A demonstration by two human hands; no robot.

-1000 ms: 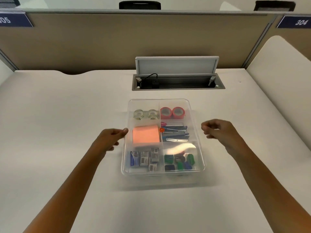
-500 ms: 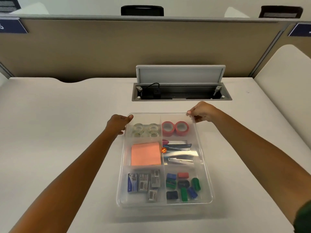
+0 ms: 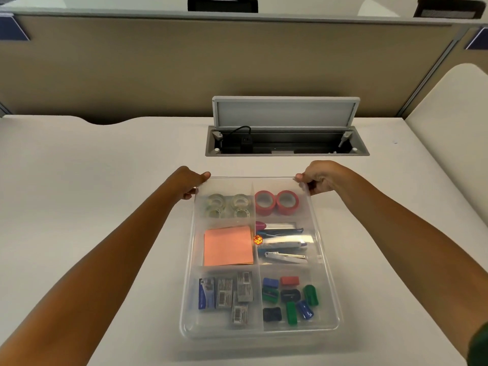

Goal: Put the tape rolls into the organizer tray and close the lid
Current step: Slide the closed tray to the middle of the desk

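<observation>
A clear plastic organizer tray lies on the white desk with a transparent lid over it. Two red tape rolls stand in the far right compartment. Several clear tape rolls fill the far left compartment. My left hand pinches the far left corner of the lid. My right hand pinches the far right corner, fingers curled over the edge.
Orange sticky notes, staplers, staple boxes and small coloured sharpeners fill the other compartments. An open cable hatch sits just beyond the tray. A tan partition stands behind the desk.
Both hands moved from the tray's sides to its far corners and now grip the lid there. The view has shifted, so the tray looks nearer.
</observation>
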